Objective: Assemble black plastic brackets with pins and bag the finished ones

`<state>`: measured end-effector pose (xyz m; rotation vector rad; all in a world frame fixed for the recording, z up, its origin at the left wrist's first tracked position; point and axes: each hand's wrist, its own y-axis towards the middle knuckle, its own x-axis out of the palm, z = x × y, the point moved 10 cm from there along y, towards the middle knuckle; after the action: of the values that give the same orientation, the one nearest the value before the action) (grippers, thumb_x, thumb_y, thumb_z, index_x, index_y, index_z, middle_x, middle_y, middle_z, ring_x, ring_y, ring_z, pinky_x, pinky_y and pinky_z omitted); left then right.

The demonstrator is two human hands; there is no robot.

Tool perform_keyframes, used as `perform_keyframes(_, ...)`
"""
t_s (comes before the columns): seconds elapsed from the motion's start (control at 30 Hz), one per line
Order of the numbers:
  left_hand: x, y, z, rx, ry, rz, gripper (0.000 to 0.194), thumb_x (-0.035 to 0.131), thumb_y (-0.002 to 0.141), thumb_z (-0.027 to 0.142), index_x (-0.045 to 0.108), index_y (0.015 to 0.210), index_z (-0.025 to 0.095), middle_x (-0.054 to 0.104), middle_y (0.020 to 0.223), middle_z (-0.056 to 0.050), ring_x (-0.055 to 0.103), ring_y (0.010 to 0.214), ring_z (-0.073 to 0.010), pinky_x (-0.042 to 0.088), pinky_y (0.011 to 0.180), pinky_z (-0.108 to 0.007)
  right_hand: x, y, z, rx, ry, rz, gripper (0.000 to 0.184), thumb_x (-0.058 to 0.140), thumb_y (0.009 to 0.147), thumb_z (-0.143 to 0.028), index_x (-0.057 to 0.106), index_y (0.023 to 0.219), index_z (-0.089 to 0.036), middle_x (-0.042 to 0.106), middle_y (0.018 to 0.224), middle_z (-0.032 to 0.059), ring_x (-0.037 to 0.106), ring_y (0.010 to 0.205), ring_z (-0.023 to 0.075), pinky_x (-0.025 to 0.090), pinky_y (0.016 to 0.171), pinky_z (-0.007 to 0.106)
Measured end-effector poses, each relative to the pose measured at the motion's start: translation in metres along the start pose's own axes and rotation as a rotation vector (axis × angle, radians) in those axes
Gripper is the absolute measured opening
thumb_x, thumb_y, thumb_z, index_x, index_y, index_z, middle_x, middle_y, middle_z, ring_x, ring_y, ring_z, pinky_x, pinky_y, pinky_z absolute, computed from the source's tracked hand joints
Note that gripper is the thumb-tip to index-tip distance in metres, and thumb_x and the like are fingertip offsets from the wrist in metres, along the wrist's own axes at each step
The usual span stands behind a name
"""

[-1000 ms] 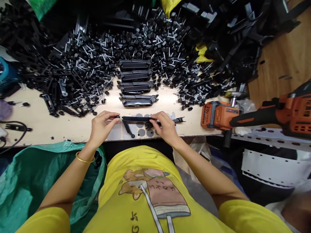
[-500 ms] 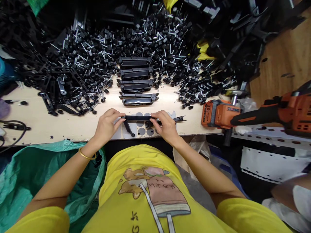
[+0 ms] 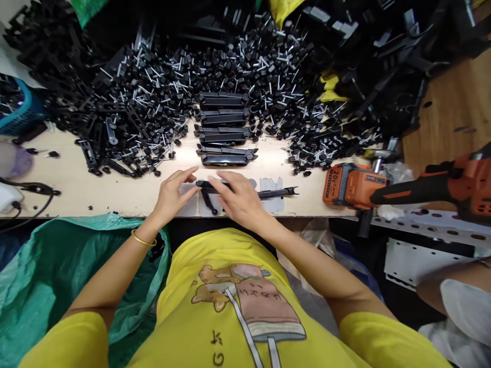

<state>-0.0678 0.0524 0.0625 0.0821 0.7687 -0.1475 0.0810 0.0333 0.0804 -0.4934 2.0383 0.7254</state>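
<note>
A pale wooden workbench (image 3: pixel 126 197) runs beneath the hands, and beyond them spreads a heap of black-headed bolts (image 3: pixel 238 66). Between heap and hands lie four folded black bracket arms (image 3: pixel 224 135) in a column. An orange cordless power tool (image 3: pixel 347 185) lies well to the right hand's right; a green sack (image 3: pixel 76 266) gapes below the left forearm. The black bar (image 3: pixel 207 184) lies between the hands, partly hidden by the right hand (image 3: pixel 241 199), whose grip cannot be told. The left hand (image 3: pixel 172 194) is spread, thumb at the bar's left end, forefinger clear of it.
</note>
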Motion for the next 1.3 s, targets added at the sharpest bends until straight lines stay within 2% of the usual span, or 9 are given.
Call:
perform_keyframes(0.1,0.004,-0.022,-0.017,-0.208,-0.024,0.042,0.061,0.062,0.079,0.034,0.045,0.135,0.016,0.067,0.091,-0.003,0.063,0.076,-0.013,0.051,0.079,-0.028,0.045,0.009,-0.006,-0.106,-0.021,-0.218,0.056,0.041,0.089,-0.01,0.035,0.143,-0.024,0.052,0.127,0.0127,0.047,0.115,0.0244,0.04,0.096,0.041)
perform_keyframes(0.17,0.033,-0.04,-0.021,-0.354,-0.063,-0.083,0.07,0.061,0.078,0.033,0.036,0.14,0.012,0.067,0.078,-0.002,0.062,0.065,-0.0133,0.052,0.07,-0.026,0.065,0.007,0.002,-0.112,-0.062,-0.295,0.06,0.039,0.088,-0.008,0.03,0.145,-0.026,0.057,0.115,0.0114,0.052,0.102,0.0229,0.044,0.088,0.038)
perform_keyframes(0.27,0.085,-0.059,-0.012,-0.49,-0.133,-0.262,0.081,0.054,0.083,0.029,0.011,0.146,0.002,0.064,0.062,-0.001,0.062,0.054,-0.0158,0.05,0.06,-0.026,0.075,0.002,0.011,-0.136,-0.166,-0.298,0.059,0.037,0.089,-0.008,0.031,0.145,-0.026,0.059,0.103,0.0109,0.051,0.091,0.0232,0.044,0.081,0.037)
perform_keyframes(0.37,0.103,-0.062,-0.012,-0.601,-0.178,-0.198,0.076,0.041,0.09,0.025,-0.002,0.146,0.0,0.062,0.056,0.0,0.057,0.043,-0.0148,0.048,0.053,-0.025,0.076,-0.001,0.009,-0.165,-0.218,-0.303,0.057,0.037,0.089,-0.01,0.033,0.144,-0.025,0.058,0.099,0.0112,0.048,0.087,0.0241,0.043,0.078,0.037)
perform_keyframes(0.6,0.097,-0.057,-0.011,-0.564,-0.246,-0.291,0.074,0.044,0.088,0.023,0.004,0.148,0.009,0.061,0.056,0.002,0.054,0.039,-0.0122,0.045,0.047,-0.021,0.08,0.001,0.007,-0.137,-0.242,-0.376,0.053,0.034,0.09,-0.011,0.037,0.142,-0.022,0.056,0.096,0.0141,0.045,0.087,0.027,0.041,0.076,0.041)
perform_keyframes(0.8,0.096,-0.055,-0.011,-0.658,-0.231,-0.183,0.075,0.041,0.089,0.021,-0.002,0.146,0.0,0.062,0.057,-0.002,0.054,0.039,-0.0129,0.046,0.048,-0.023,0.081,0.001,0.007,-0.155,-0.254,-0.401,0.051,0.04,0.09,-0.014,0.038,0.14,-0.021,0.056,0.096,0.0136,0.044,0.086,0.0263,0.04,0.075,0.04)
perform_keyframes(1.0,0.094,-0.056,-0.014,-0.527,-0.216,-0.35,0.073,0.048,0.086,0.019,0.011,0.149,0.012,0.056,0.05,0.005,0.051,0.034,-0.0107,0.048,0.05,-0.023,0.08,0.0,0.004,-0.185,-0.321,-0.354,0.051,0.037,0.09,-0.011,0.039,0.139,-0.023,0.055,0.096,0.0121,0.043,0.084,0.0244,0.039,0.072,0.037)
perform_keyframes(1.17,0.103,-0.057,-0.015,-0.713,-0.393,-0.185,0.08,0.041,0.088,0.016,-0.014,0.145,0.004,0.061,0.059,-0.001,0.056,0.04,-0.0122,0.044,0.041,-0.019,0.079,-0.001,0.003,-0.163,-0.333,-0.37,0.052,0.04,0.09,-0.017,0.035,0.141,-0.023,0.055,0.098,0.0135,0.042,0.086,0.0258,0.038,0.071,0.038)
perform_keyframes(1.3,0.105,-0.058,-0.014,-0.609,-0.337,-0.326,0.077,0.047,0.087,0.02,0.001,0.149,0.013,0.059,0.055,0.003,0.054,0.038,-0.0108,0.044,0.042,-0.019,0.082,-0.001,0.003,-0.147,-0.306,-0.407,0.051,0.035,0.091,-0.013,0.037,0.141,-0.023,0.055,0.099,0.0139,0.043,0.087,0.026,0.037,0.073,0.039)
